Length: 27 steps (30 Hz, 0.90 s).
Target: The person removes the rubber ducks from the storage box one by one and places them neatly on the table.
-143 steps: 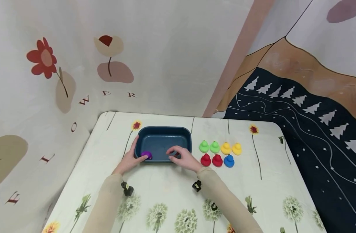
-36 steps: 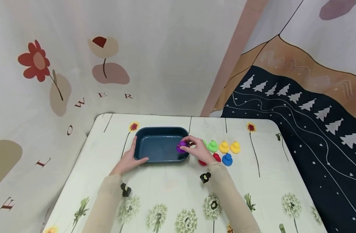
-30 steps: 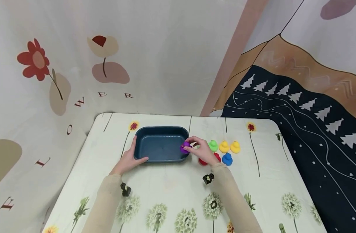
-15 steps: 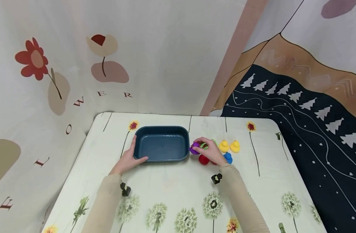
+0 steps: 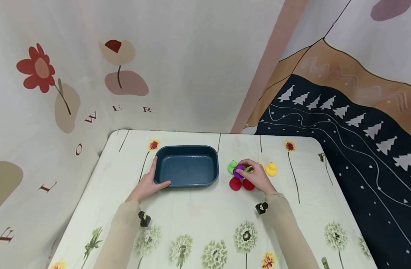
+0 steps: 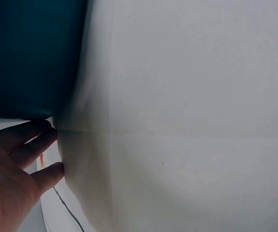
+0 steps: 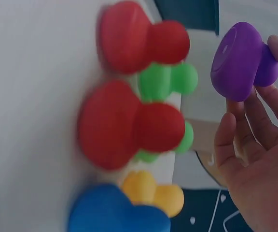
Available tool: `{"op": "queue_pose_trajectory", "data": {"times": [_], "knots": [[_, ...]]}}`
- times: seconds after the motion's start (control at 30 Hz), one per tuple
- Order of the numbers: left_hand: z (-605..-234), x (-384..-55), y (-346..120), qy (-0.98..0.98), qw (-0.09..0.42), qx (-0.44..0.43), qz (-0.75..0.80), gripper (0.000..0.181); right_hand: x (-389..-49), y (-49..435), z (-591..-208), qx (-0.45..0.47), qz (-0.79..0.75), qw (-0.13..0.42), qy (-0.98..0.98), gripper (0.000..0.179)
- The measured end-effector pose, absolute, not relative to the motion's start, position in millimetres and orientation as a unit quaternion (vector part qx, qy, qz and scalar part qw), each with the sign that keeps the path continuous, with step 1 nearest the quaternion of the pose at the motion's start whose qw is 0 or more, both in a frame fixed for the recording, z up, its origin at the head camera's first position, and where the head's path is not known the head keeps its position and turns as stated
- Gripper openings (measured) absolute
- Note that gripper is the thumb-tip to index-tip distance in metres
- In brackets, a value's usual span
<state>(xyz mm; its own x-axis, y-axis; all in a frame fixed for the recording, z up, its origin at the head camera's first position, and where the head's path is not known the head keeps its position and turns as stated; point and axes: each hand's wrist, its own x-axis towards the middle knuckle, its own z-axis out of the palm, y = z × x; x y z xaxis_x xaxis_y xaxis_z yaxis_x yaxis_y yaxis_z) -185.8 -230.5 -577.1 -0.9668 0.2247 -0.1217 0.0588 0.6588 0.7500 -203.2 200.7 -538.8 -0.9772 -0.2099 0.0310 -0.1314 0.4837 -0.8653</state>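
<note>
In the head view my left hand (image 5: 147, 185) rests at the near left corner of a dark blue tray (image 5: 187, 168), its thumb along the front rim. The left wrist view shows its fairly straight fingers (image 6: 47, 176) beside the tray's outer wall (image 6: 28, 63). My right hand (image 5: 257, 175) pinches a purple rubber duck (image 5: 238, 172) between thumb and fingers, above the group of ducks right of the tray. From the right wrist, the purple duck (image 7: 238, 63) hangs clear of the red ducks (image 7: 124, 36). My right hand hides the blue duck in the head view.
Two red ducks (image 5: 235, 183) sit in the near row, and a green duck (image 5: 232, 166) and a yellow duck (image 5: 271, 169) behind them. The blue duck (image 7: 112, 212) shows at the right wrist. A flower-printed cloth (image 5: 195, 213) covers the table.
My right hand lifted the purple duck out of the tray and carried it right, over the tray's edge, to above the ducks. My left hand stays at the tray corner.
</note>
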Motion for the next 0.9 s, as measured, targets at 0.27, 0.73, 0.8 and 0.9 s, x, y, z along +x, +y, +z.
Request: {"op": "queue_pose_trajectory", "data": {"times": [0.27, 0.73, 0.8, 0.9], "knots": [[-578.6, -188.2, -230.4, 0.904, 0.106, 0.077, 0.407, 0.116, -195.1, 231.3, -537.5, -0.047, -0.488, -0.005, 0.871, 0.034], [-578.8, -186.4, -231.7, 0.903, 0.109, 0.073, 0.409, 0.116, -181.7, 269.5, -542.9, 0.034, -0.472, -0.058, 0.879, 0.039], [-579.0, -186.4, -231.7, 0.903, 0.109, 0.073, 0.409, 0.116, -179.6, 273.0, -543.9, 0.042, -0.464, -0.064, 0.883, 0.038], [-579.3, -186.4, -231.8, 0.903, 0.109, 0.073, 0.408, 0.116, -175.9, 278.7, -547.0, 0.057, -0.450, -0.068, 0.888, 0.037]]}}
